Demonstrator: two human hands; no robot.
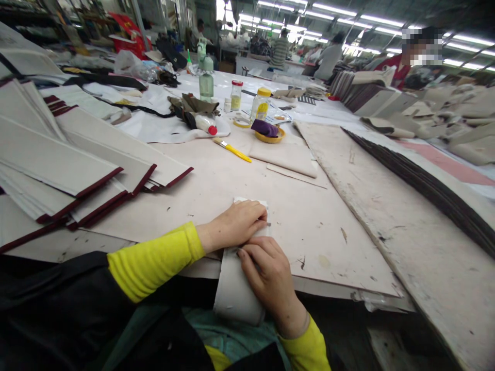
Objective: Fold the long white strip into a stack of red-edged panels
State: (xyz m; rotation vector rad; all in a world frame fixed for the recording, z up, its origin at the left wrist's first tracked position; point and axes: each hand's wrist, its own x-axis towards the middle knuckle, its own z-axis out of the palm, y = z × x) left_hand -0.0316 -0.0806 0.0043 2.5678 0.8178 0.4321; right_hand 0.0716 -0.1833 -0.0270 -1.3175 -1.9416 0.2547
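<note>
An off-white strip of fabric-like material lies over the table's front edge, its near end hanging down curved toward my lap. My left hand rests on the part that lies on the table, fingers bent together and pressed onto it. Just nearer to me, my right hand has its fingers curled at the strip's right edge, thumb on top. The two hands almost touch. Both hide much of the strip, and the left fingertips are partly hidden.
Off-white panels with maroon edging are stacked at left. Beyond my hands lie a yellow-handled brush, a purple cloth in a yellow dish, jars and a green bottle. A raised board holds dark strips at right. People work farther back.
</note>
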